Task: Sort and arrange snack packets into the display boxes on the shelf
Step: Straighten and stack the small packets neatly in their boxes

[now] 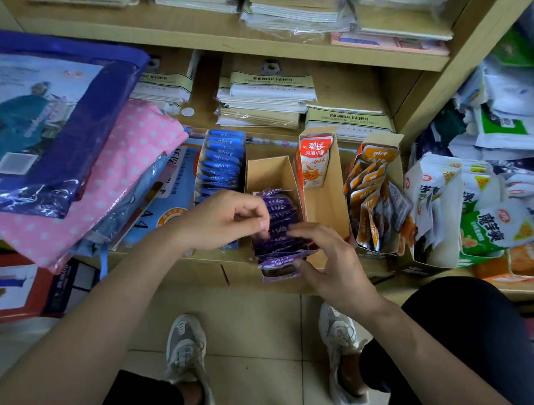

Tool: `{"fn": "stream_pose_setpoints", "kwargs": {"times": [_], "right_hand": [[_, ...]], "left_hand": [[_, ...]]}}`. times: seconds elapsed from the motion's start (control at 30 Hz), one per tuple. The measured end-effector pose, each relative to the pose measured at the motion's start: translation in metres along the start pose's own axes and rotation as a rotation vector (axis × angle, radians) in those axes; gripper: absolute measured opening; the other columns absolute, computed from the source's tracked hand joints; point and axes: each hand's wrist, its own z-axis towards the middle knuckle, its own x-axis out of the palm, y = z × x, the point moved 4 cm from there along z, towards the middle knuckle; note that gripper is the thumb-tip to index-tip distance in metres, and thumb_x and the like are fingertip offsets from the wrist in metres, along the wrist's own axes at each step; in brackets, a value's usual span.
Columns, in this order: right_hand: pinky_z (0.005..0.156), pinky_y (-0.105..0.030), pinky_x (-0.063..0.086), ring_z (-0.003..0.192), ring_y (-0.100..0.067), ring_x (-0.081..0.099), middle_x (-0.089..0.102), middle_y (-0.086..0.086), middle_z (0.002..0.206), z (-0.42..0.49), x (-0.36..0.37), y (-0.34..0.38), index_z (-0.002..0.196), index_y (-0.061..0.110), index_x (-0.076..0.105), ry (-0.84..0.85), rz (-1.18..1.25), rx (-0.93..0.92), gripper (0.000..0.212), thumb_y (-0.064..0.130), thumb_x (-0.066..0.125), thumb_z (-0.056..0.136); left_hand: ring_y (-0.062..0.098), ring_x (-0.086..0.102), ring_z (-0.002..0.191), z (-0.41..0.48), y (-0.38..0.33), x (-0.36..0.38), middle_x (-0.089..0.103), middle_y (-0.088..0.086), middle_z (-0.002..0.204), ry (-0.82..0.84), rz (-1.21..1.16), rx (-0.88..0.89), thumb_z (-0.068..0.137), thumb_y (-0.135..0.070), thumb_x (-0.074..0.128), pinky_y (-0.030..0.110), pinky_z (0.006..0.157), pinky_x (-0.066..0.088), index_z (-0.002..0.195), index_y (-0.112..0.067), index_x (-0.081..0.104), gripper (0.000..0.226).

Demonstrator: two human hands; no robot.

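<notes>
- Packets in purple (279,209) stand on edge in one row inside the middle display box (267,171), which sits on the shelf (189,272) with its front end at the shelf edge.
- The long axis of this box and of the row runs from the shelf edge toward the back; each packet stands across this line, top edge up, the printed face toward the person.
- The row fills only the front half of the box; the rear half shows bare cardboard.
- The left hand (225,220) is at the left side of the row, its fingers curled and the thumb tip near the packet tops; whether it pinches a packet I cannot tell.
- The right hand (333,260) holds the front packets: its fingers lie over their tops and the thumb presses on the front packet.
- Blue packets (223,157) stand in a full row just left of the middle box, along the same direction.
- The box on the right (330,186) holds a single red-and-white packet (313,161), upright at its rear end.
- Farther right, orange packets (370,194) lean loosely in their own box (384,140).
</notes>
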Motion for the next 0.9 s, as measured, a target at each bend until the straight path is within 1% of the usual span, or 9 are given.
{"fn": "stream_pose_setpoints", "kwargs": {"times": [0.1, 0.2, 0.27, 0.33, 0.43, 0.53, 0.67, 0.8, 0.9], "right_hand": [[0.098, -0.026, 0.049, 0.122, -0.009, 0.053, 0.062, 0.010, 0.125, 0.001, -0.003, -0.006, 0.129, 0.018, 0.063, 0.045, -0.013, -0.008, 0.050, 0.007, 0.078, 0.083], [0.095, -0.030, 0.052, 0.120, -0.011, 0.051, 0.060, 0.011, 0.127, 0.001, 0.000, -0.008, 0.131, 0.021, 0.063, 0.132, -0.076, -0.059, 0.054, 0.018, 0.077, 0.080], [0.095, -0.031, 0.053, 0.121, -0.010, 0.050, 0.059, 0.010, 0.129, 0.001, 0.000, -0.009, 0.131, 0.021, 0.064, 0.148, -0.113, -0.075, 0.052, 0.026, 0.072, 0.080], [0.094, -0.029, 0.053, 0.121, -0.008, 0.049, 0.061, 0.009, 0.129, 0.002, 0.000, -0.009, 0.130, 0.020, 0.064, 0.148, -0.116, -0.079, 0.050, 0.030, 0.069, 0.082], [0.093, -0.027, 0.053, 0.119, -0.006, 0.049, 0.063, 0.008, 0.126, 0.004, -0.002, -0.007, 0.127, 0.018, 0.065, 0.155, -0.128, -0.102, 0.047, 0.033, 0.066, 0.083], [0.097, -0.030, 0.052, 0.123, -0.007, 0.050, 0.062, 0.005, 0.129, 0.004, -0.001, -0.007, 0.126, 0.015, 0.065, 0.155, -0.141, -0.135, 0.046, 0.033, 0.064, 0.084], [0.093, -0.041, 0.054, 0.120, -0.012, 0.057, 0.064, 0.001, 0.128, 0.003, 0.000, -0.009, 0.126, 0.012, 0.061, 0.144, -0.175, -0.149, 0.043, 0.027, 0.063, 0.085], [0.089, -0.040, 0.055, 0.119, -0.017, 0.055, 0.057, 0.001, 0.138, 0.006, 0.005, -0.011, 0.148, 0.022, 0.044, 0.202, -0.308, -0.196, 0.069, 0.024, 0.074, 0.086], [0.092, -0.045, 0.054, 0.123, -0.024, 0.051, 0.047, 0.000, 0.149, 0.011, 0.011, -0.006, 0.150, 0.030, 0.040, 0.192, -0.434, -0.208, 0.079, 0.041, 0.076, 0.081]], "left_hand": [[0.001, 0.072, 0.090, 0.004, 0.004, 0.000, 0.076, -0.007, 0.101, -0.035, 0.006, -0.010, 0.093, -0.004, 0.068, 0.023, 0.083, 0.057, 0.105, -0.018, 0.071, 0.019], [-0.009, 0.064, 0.102, 0.009, 0.008, 0.001, 0.071, -0.015, 0.117, -0.017, 0.268, -0.002, 0.083, -0.017, 0.082, 0.018, 0.092, 0.053, 0.123, -0.032, 0.070, 0.044], [-0.001, 0.055, 0.125, 0.013, 0.008, -0.002, 0.061, -0.018, 0.137, -0.021, 0.449, 0.023, 0.077, -0.031, 0.086, 0.031, 0.109, 0.044, 0.126, -0.037, 0.068, 0.052], [0.008, 0.049, 0.134, 0.016, 0.004, -0.005, 0.054, -0.016, 0.145, -0.069, 0.535, 0.070, 0.079, -0.035, 0.084, 0.043, 0.114, 0.040, 0.125, -0.035, 0.069, 0.048], [0.008, 0.054, 0.128, 0.024, 0.002, -0.006, 0.061, -0.015, 0.138, -0.098, 0.624, 0.120, 0.081, -0.041, 0.081, 0.043, 0.111, 0.042, 0.123, -0.035, 0.070, 0.044], [0.008, 0.061, 0.108, 0.032, 0.001, -0.001, 0.071, -0.015, 0.116, -0.115, 0.726, 0.164, 0.078, -0.044, 0.082, 0.039, 0.096, 0.050, 0.117, -0.034, 0.073, 0.042], [0.003, 0.065, 0.073, 0.031, -0.005, -0.009, 0.073, -0.014, 0.088, -0.340, 0.614, 0.274, 0.089, -0.016, 0.072, 0.031, 0.064, 0.059, 0.099, -0.023, 0.075, 0.013], [0.001, 0.052, 0.069, 0.036, 0.001, -0.015, 0.070, -0.010, 0.097, -0.417, 0.577, 0.268, 0.088, -0.003, 0.066, 0.034, 0.059, 0.052, 0.085, -0.021, 0.072, 0.020], [-0.006, 0.050, 0.077, 0.039, 0.006, -0.015, 0.068, -0.015, 0.106, -0.320, 0.548, 0.225, 0.091, -0.004, 0.063, 0.023, 0.066, 0.046, 0.099, -0.028, 0.079, 0.029]]}}
